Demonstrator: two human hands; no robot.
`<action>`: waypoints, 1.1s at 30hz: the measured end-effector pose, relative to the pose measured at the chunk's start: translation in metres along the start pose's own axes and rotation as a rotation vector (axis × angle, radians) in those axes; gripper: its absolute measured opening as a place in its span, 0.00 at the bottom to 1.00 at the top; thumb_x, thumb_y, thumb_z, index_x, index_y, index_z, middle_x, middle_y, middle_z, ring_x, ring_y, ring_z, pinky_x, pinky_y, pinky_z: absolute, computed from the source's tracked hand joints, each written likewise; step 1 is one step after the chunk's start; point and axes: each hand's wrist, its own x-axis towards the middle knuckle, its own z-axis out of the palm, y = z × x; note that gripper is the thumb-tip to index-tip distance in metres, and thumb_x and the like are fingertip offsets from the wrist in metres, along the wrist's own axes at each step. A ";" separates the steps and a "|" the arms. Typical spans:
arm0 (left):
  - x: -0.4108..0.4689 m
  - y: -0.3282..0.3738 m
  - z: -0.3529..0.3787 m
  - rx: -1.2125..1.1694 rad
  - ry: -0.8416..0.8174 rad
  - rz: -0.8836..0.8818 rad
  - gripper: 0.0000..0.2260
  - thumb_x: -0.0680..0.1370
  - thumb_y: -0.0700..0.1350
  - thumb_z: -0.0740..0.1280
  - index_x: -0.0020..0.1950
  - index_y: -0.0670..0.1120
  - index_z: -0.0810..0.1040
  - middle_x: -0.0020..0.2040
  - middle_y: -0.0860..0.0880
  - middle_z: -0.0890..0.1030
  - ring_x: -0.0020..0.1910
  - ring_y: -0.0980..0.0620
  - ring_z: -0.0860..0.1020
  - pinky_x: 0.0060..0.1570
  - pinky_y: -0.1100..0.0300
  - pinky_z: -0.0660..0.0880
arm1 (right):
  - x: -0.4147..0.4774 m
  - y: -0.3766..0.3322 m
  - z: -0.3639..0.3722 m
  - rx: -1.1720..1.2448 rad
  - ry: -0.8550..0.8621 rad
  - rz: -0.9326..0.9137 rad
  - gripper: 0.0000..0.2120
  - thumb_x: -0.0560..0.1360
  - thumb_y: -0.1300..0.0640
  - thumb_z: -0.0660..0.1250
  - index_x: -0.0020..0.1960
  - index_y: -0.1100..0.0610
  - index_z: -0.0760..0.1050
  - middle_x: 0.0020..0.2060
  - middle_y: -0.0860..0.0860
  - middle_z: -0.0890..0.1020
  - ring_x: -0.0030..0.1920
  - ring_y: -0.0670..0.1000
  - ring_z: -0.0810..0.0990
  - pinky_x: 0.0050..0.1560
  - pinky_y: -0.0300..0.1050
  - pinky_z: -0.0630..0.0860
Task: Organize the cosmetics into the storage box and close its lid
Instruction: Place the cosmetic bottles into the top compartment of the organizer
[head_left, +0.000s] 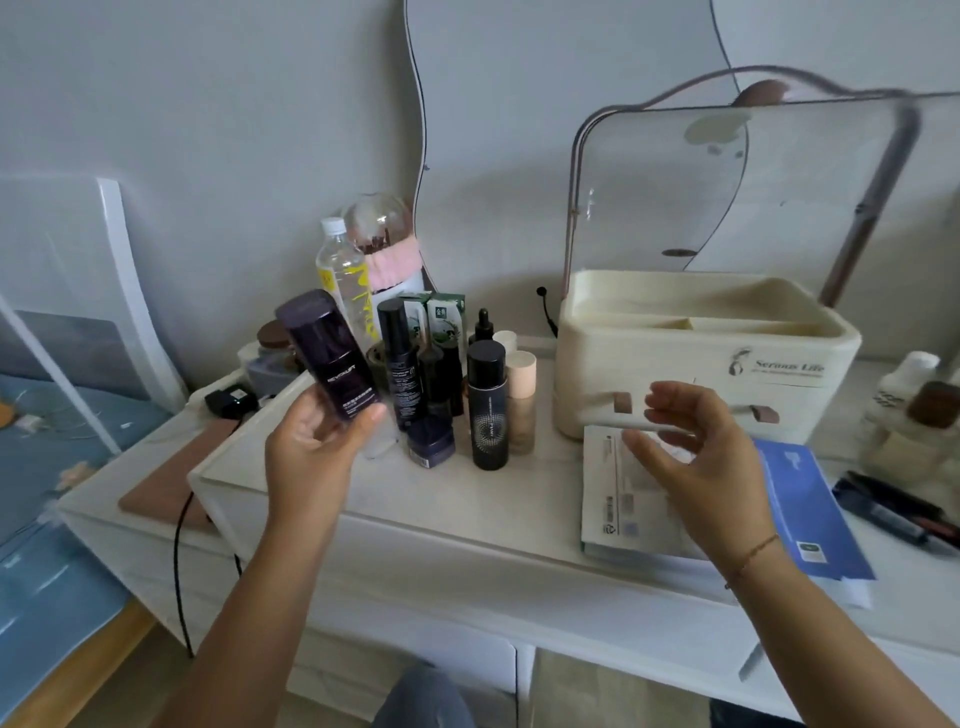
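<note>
Storage box (701, 364): cream, on the table (519, 499) at right, both upper compartments bare.
Lid (727, 192): clear, raised upright behind the box.
Purple bottle (332, 356): dark, tilted, lifted off the table left of the bottle group.
Left hand (311, 457): fingers (371, 415) wrapped around the purple bottle's lower end.
Right hand (701, 457): in front of the box, fingers spread wide and curled, holding nothing.
Bottle group (447, 384): dark and beige cosmetics standing upright between purple bottle and box; black bottle (487, 410) foremost.
Water bottle (345, 280): clear, at the wall behind the group.
Papers (634, 499): flat on the table under the right hand, blue booklet (810, 514) beside.
</note>
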 end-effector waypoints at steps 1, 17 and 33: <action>-0.001 0.013 0.004 -0.025 -0.030 0.032 0.15 0.68 0.44 0.74 0.54 0.50 0.80 0.50 0.56 0.85 0.49 0.60 0.81 0.49 0.69 0.75 | 0.003 0.001 -0.009 -0.054 0.073 -0.038 0.20 0.68 0.57 0.74 0.57 0.49 0.72 0.52 0.44 0.78 0.54 0.46 0.77 0.56 0.44 0.76; 0.025 0.083 0.210 -0.159 -0.472 -0.024 0.16 0.70 0.33 0.72 0.53 0.49 0.78 0.47 0.57 0.84 0.49 0.62 0.81 0.46 0.71 0.74 | 0.063 0.045 -0.084 -0.590 0.162 -0.240 0.24 0.67 0.51 0.72 0.62 0.49 0.72 0.63 0.49 0.73 0.69 0.55 0.62 0.67 0.60 0.61; 0.089 0.033 0.290 0.191 -0.551 -0.178 0.19 0.72 0.39 0.73 0.61 0.46 0.73 0.55 0.50 0.79 0.49 0.58 0.77 0.50 0.64 0.71 | 0.068 0.048 -0.084 -0.565 0.167 -0.235 0.22 0.68 0.51 0.73 0.60 0.51 0.74 0.60 0.47 0.74 0.69 0.51 0.62 0.71 0.63 0.56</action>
